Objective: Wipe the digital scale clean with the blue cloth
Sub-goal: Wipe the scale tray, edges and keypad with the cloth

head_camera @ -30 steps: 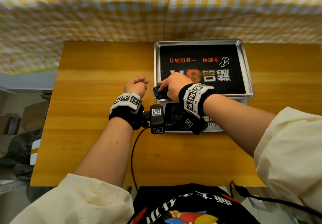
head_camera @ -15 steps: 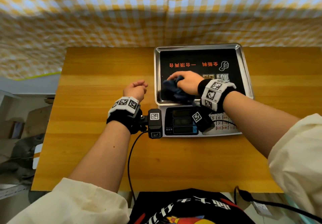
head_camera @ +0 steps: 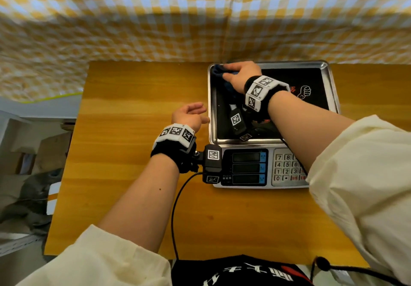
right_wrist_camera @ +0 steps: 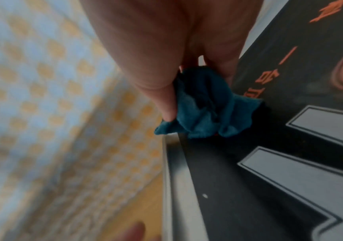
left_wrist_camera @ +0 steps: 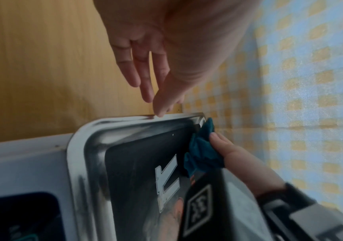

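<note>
— Blue cloth [head_camera: 219,72] bunched under the right hand [head_camera: 242,75], pressed into the far left corner of the steel pan [head_camera: 333,89] on the digital scale [head_camera: 246,167]. Why bunched?

— Probably to get a wad into the raised rim, where grime would likely gather. Pinched between thumb and fingers, going by the right wrist view.

— And the left hand [head_camera: 189,115]?

— Relaxed and holding nothing, fingers loose, thumb just touching the pan's left rim. Perhaps there to steady the scale on the wooden table [head_camera: 133,98] against the push.

— Progress?

— Mid-wipe, seemingly; keypad [head_camera: 287,167] not yet reached.
</note>
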